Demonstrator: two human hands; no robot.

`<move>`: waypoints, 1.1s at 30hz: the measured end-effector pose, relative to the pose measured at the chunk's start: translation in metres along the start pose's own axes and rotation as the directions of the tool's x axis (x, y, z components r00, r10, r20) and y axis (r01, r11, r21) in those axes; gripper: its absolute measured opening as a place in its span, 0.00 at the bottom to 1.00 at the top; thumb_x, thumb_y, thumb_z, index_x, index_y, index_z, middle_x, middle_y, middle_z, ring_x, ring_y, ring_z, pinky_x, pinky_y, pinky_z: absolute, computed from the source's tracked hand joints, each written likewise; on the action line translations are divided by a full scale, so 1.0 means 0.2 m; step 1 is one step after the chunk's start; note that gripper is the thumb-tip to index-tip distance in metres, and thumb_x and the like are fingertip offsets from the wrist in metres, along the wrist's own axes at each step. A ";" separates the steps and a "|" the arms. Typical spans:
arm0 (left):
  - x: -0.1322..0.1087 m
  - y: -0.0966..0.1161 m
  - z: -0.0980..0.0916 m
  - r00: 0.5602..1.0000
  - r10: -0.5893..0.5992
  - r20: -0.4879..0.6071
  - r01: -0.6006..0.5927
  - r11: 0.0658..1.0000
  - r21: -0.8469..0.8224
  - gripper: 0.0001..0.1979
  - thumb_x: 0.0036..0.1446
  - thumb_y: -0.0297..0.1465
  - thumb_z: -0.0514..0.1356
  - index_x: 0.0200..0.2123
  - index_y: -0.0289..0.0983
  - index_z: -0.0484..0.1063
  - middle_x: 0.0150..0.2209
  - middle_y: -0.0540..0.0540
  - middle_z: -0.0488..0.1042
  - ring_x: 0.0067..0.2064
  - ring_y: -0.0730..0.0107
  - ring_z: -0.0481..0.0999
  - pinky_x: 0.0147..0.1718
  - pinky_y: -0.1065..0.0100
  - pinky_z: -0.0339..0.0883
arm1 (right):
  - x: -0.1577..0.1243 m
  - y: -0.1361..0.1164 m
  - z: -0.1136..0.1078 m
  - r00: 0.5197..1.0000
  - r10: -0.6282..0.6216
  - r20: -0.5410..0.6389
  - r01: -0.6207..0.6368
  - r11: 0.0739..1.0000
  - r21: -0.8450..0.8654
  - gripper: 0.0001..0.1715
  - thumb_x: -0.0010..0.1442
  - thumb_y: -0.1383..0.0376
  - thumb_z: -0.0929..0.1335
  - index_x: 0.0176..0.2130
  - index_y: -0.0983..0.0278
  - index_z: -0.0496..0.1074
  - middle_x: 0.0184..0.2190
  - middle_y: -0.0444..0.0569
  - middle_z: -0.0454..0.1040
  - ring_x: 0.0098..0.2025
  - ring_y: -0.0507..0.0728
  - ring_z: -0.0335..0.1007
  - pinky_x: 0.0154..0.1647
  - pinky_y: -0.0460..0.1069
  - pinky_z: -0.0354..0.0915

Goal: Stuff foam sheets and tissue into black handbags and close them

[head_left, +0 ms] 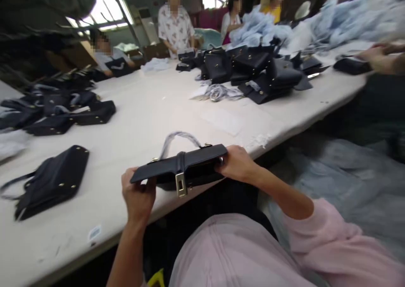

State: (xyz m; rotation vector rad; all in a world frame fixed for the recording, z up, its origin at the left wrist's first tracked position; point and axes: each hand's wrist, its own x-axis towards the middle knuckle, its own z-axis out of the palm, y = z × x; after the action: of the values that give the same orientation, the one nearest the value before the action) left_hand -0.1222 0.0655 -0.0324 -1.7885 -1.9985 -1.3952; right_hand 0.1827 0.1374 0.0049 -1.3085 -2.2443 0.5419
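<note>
Head view from close above the pink shirt (228,253), forward and down across the table (142,109).

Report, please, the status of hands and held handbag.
Left hand, right hand gripping opposite ends of black handbag. Gold-toned clasp on near side. Second handbag apart, leftward.

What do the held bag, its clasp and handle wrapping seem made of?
Held bag: smooth black leather or imitation, judging by its soft sheen; which, unclear. Clasp: probably gold-toned metal, given its bright reflections. Handle wrapping: likely thin plastic film, translucent and crinkled.
</note>
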 end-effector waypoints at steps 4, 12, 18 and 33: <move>0.04 -0.05 0.09 0.999 0.008 0.049 0.002 0.981 -0.192 0.24 0.56 0.48 0.58 0.47 0.36 0.69 0.51 0.38 0.68 0.51 0.57 0.70 0.52 0.57 0.64 | 0.01 0.13 0.04 0.999 -0.028 -0.038 0.046 0.777 0.628 0.16 0.56 0.57 0.69 0.35 0.67 0.78 0.28 0.47 0.74 0.32 0.56 0.71 0.32 0.47 0.66; 0.12 -0.03 0.24 0.938 -0.295 0.184 0.344 0.864 -0.367 0.28 0.56 0.53 0.54 0.41 0.33 0.75 0.39 0.41 0.77 0.46 0.55 0.74 0.47 0.60 0.66 | -0.01 0.25 0.31 0.990 -0.008 -0.140 0.115 0.618 0.777 0.61 0.38 0.61 0.81 0.65 0.53 0.54 0.60 0.50 0.62 0.60 0.63 0.59 0.61 0.58 0.58; 0.12 0.07 0.15 0.930 -0.260 0.260 0.340 0.876 -0.342 0.27 0.62 0.51 0.47 0.43 0.36 0.74 0.41 0.43 0.76 0.46 0.59 0.72 0.46 0.63 0.65 | 0.01 0.18 0.35 0.973 0.228 -0.019 -0.116 0.562 0.819 0.56 0.48 0.58 0.78 0.66 0.51 0.50 0.46 0.47 0.74 0.46 0.62 0.73 0.51 0.58 0.68; 0.12 0.06 0.08 0.701 -0.484 0.524 0.666 0.706 -0.240 0.33 0.34 0.49 0.70 0.42 0.35 0.77 0.32 0.45 0.77 0.30 0.66 0.73 0.27 0.70 0.67 | -0.04 0.14 0.23 0.899 0.194 0.392 -0.389 -0.053 0.920 0.26 0.53 0.59 0.75 0.49 0.64 0.71 0.42 0.51 0.77 0.40 0.56 0.74 0.39 0.46 0.72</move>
State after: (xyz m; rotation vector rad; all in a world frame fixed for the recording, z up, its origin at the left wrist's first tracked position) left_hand -0.1112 0.0920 -0.0198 -1.7951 -2.9029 -1.8491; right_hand 0.1779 0.1397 -0.0495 -0.8125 -0.8596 2.0010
